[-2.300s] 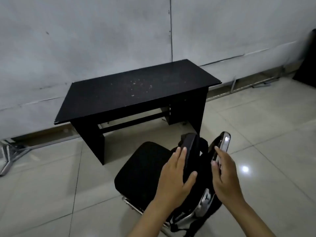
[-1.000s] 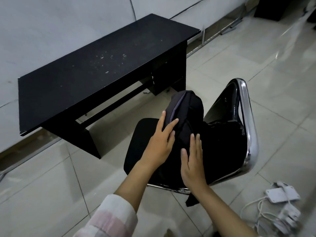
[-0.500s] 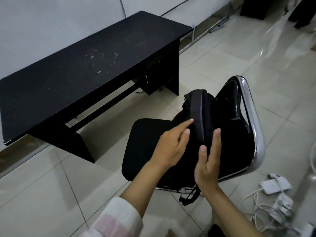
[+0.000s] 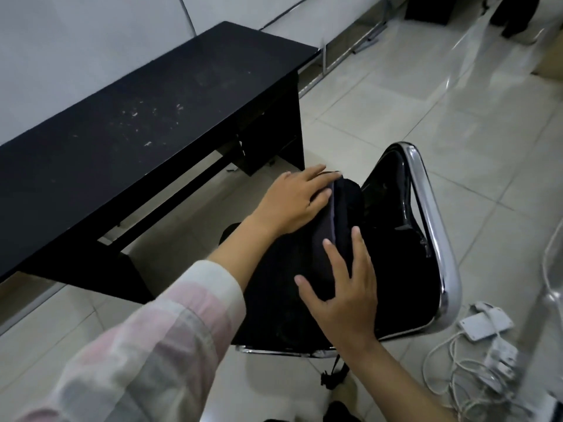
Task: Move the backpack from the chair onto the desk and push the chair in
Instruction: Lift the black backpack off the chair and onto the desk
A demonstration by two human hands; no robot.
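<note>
A black backpack stands on the seat of a black chair with a chrome frame, leaning near the chair's back. My left hand lies flat on the backpack's upper left side, fingers stretched toward its top. My right hand rests on the lower near side of the backpack with fingers spread. Neither hand has closed around it. The black desk stands to the left of the chair against the wall, its top bare except for small pale specks.
A white power adapter and tangled white cables lie on the tiled floor right of the chair. A backpack strap hangs below the seat's front edge. A dark object stands by the far wall.
The view has come closer. My left hand has slid up toward the backpack's top and flattened on it; my right hand has spread over its near side.
</note>
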